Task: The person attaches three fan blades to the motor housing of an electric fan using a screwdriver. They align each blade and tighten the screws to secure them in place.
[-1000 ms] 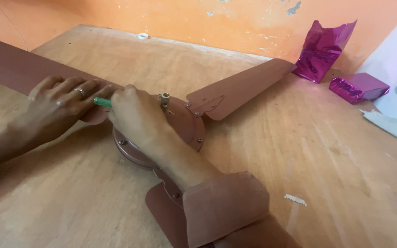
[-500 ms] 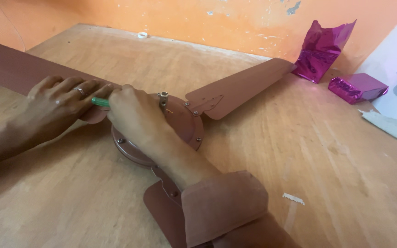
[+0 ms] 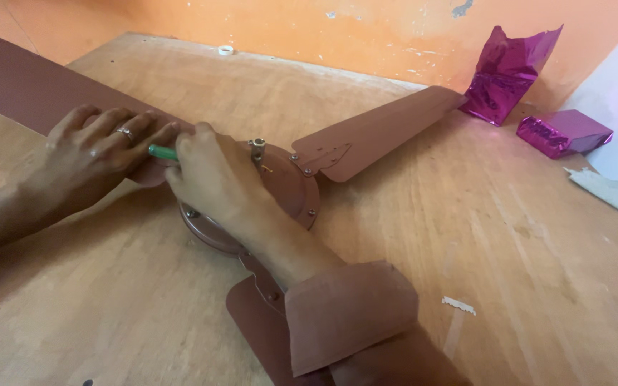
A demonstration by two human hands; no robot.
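A brown ceiling fan lies flat on a wooden table point(image 3: 466, 236), its round motor hub point(image 3: 287, 189) in the middle with a short metal shaft point(image 3: 257, 149) sticking up. My right hand point(image 3: 212, 182) is closed around a green-handled screwdriver point(image 3: 160, 151) at the hub's left edge, where a blade joins. My left hand point(image 3: 94, 154) lies flat, fingers spread, pressing on the left blade point(image 3: 16, 86) next to the tool. A second blade point(image 3: 380, 132) reaches to the upper right. A third blade point(image 3: 259, 322) runs toward me under my right forearm.
Crumpled magenta foil wrap point(image 3: 506, 75) leans on the orange wall at the back right, with a magenta box point(image 3: 563, 134) beside it. A small white ring point(image 3: 225, 51) lies at the table's far edge. A white scrap point(image 3: 459, 305) lies near right.
Both hands stay in place on the blade and screwdriver. The view has shifted slightly, so the fan sits a little lower and to the right.
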